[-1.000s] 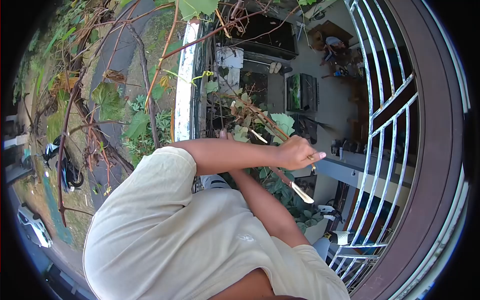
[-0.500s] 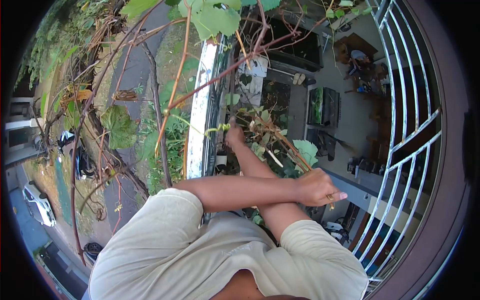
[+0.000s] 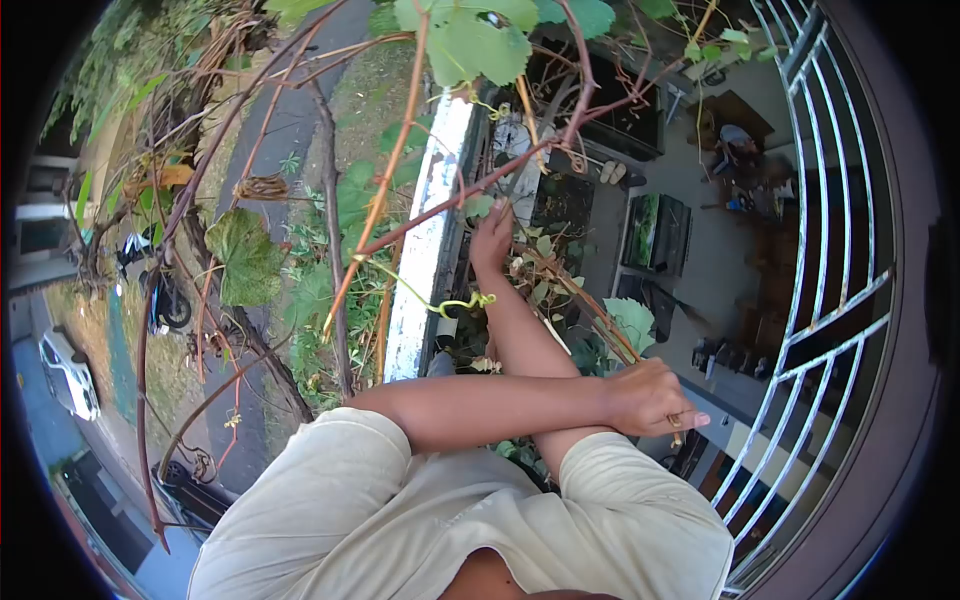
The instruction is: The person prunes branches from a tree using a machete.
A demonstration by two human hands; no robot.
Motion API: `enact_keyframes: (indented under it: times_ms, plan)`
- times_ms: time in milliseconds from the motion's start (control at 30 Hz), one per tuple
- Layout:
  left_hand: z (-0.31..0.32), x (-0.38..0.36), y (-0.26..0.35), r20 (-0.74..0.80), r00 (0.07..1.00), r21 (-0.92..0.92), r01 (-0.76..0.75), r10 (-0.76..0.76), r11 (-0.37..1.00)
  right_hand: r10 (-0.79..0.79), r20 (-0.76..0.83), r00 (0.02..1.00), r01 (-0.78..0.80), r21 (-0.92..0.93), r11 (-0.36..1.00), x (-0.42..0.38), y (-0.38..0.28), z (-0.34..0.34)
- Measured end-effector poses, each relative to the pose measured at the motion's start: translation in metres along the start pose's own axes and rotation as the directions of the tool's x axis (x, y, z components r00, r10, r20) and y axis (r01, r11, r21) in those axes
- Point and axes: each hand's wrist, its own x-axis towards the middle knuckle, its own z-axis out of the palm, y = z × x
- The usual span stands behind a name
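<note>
My forearms cross, the left one lying over the right. My left hand (image 3: 652, 397), out to the right, is closed round a bundle of thin brown vine stems (image 3: 607, 325); their cut ends poke out below the fist. Dry and green leaves hang from the bundle's far end. My right hand (image 3: 490, 242) reaches forward beside the white-topped wall (image 3: 432, 235). Its fingers look bent together close to a small green leaf (image 3: 478, 206), but what they hold is hidden. A reddish vine (image 3: 470, 198) runs across just above that hand.
Bare stems and a large grape leaf (image 3: 245, 257) hang at left, above a path. White metal bars (image 3: 815, 220) curve along the right. Far below are a fish tank (image 3: 655, 232), a pair of slippers (image 3: 612, 173) and a seated person (image 3: 738, 142). A white car (image 3: 68, 375) stands outside.
My right hand has moved slightly forward and to the right along the wall. The left hand, still round the stems, has shifted a little right and down as the view moved.
</note>
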Motion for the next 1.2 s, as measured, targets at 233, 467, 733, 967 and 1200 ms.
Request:
enact_keyframes:
  times_ms: [233, 467, 733, 967, 1200]
  plan:
    - [-0.011, 0.014, -0.003, -0.027, 0.999, -0.129, 0.040, -0.044, 0.991, 0.852, 0.274, 0.446, -0.681, -0.514, 0.522, -0.066, 0.098, -0.101]
    - [0.017, -0.019, 0.009, 0.149, 0.988, -0.106, 0.057, -0.041, 0.993, 0.775, 0.378, 0.507, -0.626, -0.457, 0.632, -0.091, 0.017, -0.103]
    - [0.013, -0.017, 0.012, 0.173, 0.984, -0.074, 0.056, -0.043, 0.996, 0.450, 0.337, 0.827, -0.066, -0.737, 0.673, -0.117, 0.025, -0.157]
    - [0.014, -0.022, 0.015, 0.133, 0.988, -0.090, 0.085, -0.073, 0.992, 0.645, 0.290, 0.707, -0.110, -0.856, 0.505, -0.151, 0.036, -0.180]
    - [0.017, -0.025, 0.009, 0.157, 0.985, -0.101, 0.085, -0.068, 0.991, 0.465, 0.345, 0.815, -0.140, -0.661, 0.737, -0.141, 0.000, -0.101]
